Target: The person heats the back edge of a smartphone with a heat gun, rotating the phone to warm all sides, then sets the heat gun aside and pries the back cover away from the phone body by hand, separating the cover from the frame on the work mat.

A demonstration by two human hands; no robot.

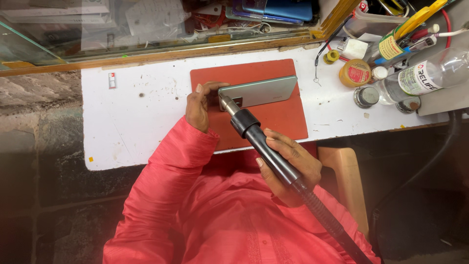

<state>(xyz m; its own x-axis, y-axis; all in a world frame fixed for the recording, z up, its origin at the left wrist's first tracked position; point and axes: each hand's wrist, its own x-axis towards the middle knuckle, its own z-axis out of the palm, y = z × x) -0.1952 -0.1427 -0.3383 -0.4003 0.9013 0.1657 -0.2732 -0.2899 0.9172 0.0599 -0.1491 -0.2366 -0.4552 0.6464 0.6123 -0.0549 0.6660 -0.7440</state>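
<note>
A pale green smartphone (261, 91) lies back up on a red work mat (281, 117) on the white bench (132, 122). My left hand (199, 105) grips the phone's left end, near its camera. My right hand (290, 164) holds a black hot-air wand (264, 144) by its handle. The wand's metal nozzle (227, 104) points at the phone's lower left corner and is touching it or very close. A black ribbed hose runs from the wand down past my red sleeve.
At the right of the bench stand a clear plastic bottle (430, 73), a small yellow tin (355, 73), two round metal caps (366, 97) and a tub of tools (391, 19). A glass-topped counter (146, 24) runs along the back. A wooden stool (347, 181) is below.
</note>
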